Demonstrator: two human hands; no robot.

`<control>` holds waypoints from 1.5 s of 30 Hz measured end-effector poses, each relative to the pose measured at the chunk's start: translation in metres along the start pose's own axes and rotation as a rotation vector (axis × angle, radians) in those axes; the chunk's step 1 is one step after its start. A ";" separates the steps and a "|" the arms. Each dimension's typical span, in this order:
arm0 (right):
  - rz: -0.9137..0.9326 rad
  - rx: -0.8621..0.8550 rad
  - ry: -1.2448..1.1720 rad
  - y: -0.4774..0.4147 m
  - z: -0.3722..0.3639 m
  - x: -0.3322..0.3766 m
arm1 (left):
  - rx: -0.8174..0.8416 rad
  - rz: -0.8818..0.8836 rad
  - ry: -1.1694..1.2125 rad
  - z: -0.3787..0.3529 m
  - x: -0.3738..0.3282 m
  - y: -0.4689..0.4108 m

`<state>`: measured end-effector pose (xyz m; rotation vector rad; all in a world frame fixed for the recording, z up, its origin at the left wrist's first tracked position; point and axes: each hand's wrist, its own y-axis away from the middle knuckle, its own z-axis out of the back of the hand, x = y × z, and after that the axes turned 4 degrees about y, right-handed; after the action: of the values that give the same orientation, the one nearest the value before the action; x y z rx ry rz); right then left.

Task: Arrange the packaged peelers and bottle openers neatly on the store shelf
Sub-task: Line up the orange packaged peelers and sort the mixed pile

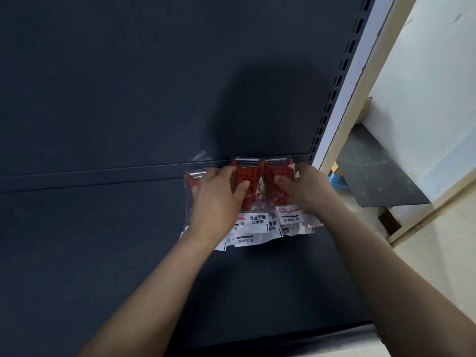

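Where the dark shelf (103, 253) meets its back panel (128, 73), packaged peelers (253, 220), red in clear bags with white labels, lie overlapping near the slotted upright (332, 99) at right. Wooden framing (372, 73) and a pale wall stand beyond. Both hands cover much of the pile, so its count is unclear. The left hand (219, 197) and right hand (302, 189) reach forward, each grip curled onto a packet.

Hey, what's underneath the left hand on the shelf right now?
Under the left hand lie overlapping clear bags of red peelers on the dark shelf. White label cards stick out below it. How many bags the hand covers cannot be seen.
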<state>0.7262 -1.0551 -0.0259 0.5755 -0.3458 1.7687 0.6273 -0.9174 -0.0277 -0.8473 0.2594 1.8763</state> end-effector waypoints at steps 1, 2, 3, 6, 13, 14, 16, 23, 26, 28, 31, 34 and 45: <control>-0.002 0.028 -0.016 -0.001 0.000 -0.001 | 0.031 0.008 -0.007 -0.003 -0.003 -0.001; 0.000 0.045 -0.028 -0.001 0.000 -0.002 | 0.053 0.021 -0.004 -0.006 -0.006 -0.003; 0.003 0.054 -0.034 -0.002 0.000 -0.002 | 0.066 0.031 0.004 -0.008 -0.008 -0.004; 0.012 0.068 -0.023 -0.003 -0.001 -0.003 | 0.070 0.035 0.013 -0.011 -0.013 -0.005; 0.035 0.043 0.005 -0.005 -0.001 -0.002 | -0.027 0.101 0.008 -0.017 -0.013 -0.003; 0.042 0.024 0.008 -0.005 -0.001 -0.001 | -0.037 0.111 -0.008 -0.017 -0.014 -0.003; 0.057 -0.016 0.007 -0.005 0.000 -0.001 | -0.024 0.119 -0.063 -0.019 -0.015 -0.005; 0.092 -0.052 0.029 -0.001 0.000 0.000 | -0.100 0.168 0.004 -0.019 -0.020 -0.007; 0.104 -0.126 0.084 0.000 -0.001 0.001 | -0.196 0.139 0.064 -0.009 -0.017 0.000; 0.131 -0.169 0.117 0.002 -0.001 0.006 | -0.269 0.114 0.064 0.001 -0.010 0.007; 0.201 -0.188 0.126 0.006 -0.003 0.016 | -0.347 0.174 -0.015 0.015 0.010 0.015; 0.140 -0.153 0.168 0.006 -0.007 0.020 | -0.308 0.270 -0.091 0.018 0.031 0.021; -0.079 -0.080 -0.114 0.001 -0.005 0.009 | -0.248 0.357 0.204 0.021 0.053 0.009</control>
<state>0.7224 -1.0453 -0.0247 0.6258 -0.4649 1.6428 0.5975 -0.8730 -0.0489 -1.2290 0.3253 2.1849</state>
